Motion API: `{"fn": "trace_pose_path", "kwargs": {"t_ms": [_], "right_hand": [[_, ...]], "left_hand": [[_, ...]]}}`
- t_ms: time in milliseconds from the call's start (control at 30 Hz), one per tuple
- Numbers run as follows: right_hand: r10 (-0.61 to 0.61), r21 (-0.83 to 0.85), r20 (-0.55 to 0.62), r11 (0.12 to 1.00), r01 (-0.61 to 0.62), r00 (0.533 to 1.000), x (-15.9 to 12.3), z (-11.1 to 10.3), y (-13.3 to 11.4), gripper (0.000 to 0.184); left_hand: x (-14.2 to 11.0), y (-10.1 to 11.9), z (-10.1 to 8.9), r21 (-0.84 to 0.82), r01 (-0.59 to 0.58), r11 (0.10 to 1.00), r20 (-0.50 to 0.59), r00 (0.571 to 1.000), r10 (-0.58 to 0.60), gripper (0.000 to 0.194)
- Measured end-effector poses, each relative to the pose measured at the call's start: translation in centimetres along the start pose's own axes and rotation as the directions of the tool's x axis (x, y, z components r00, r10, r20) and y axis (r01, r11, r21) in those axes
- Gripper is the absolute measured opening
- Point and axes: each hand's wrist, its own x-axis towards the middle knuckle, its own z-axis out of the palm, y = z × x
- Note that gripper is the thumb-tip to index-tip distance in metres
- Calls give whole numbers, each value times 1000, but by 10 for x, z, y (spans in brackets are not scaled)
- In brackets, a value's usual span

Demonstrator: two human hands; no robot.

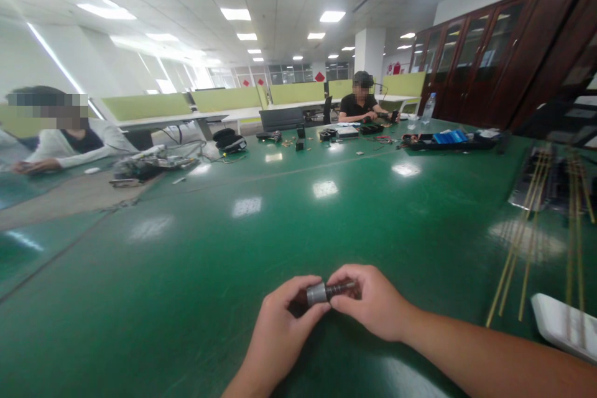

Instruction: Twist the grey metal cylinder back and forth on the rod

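Just above the green table top, a grey metal cylinder with a dark ribbed, spring-like shaft [318,293] lies sideways between my two hands. The thumb and fingers of my left hand [284,320] close around its thick grey end. From the other side, my right hand [370,298] pinches the thin ribbed end, and the tip is partly covered by the fingers. The part's exact kind cannot be made out.
The green table [196,273] stretches ahead. Thin yellowish sticks [515,255] and a white tray [555,323] are at right. Farther off are a black tray with blue packets [450,138], a bottle [428,109], cables and small parts. Two people sit across and at left.
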Motion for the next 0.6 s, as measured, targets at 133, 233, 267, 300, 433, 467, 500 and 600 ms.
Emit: {"fn": "trace_pose_path", "kwargs": {"t_ms": [133,233,267,300,433,467,500,600], "right_hand": [[18,-7,-5,1000,-18,1000,0,0,-2,16],[33,3,-3,999,-33,999,0,0,-3,14],[36,8,-2,999,-36,999,0,0,-3,14],[38,14,1,999,-38,999,1,0,-3,14],[37,29,17,999,-38,999,1,0,-1,13],[35,23,20,999,-35,999,2,-1,-1,13],[33,13,22,999,-33,999,2,-1,0,13],[28,-11,23,1000,-28,999,2,-1,-2,13]], "left_hand": [[0,1,0,10,-14,1000,-8,1000,14,25],[0,1,-1,14,-19,1000,-14,1000,19,25],[-1,1,0,15,-22,1000,-16,1000,22,25],[0,1,0,16,-25,1000,-18,1000,25,25],[0,0,0,17,-31,999,-27,999,31,25],[0,1,0,15,-30,999,-29,999,30,25],[-1,1,0,13,-31,999,-28,999,31,25],[-1,2,-1,10,-35,999,-23,999,35,24]]}}
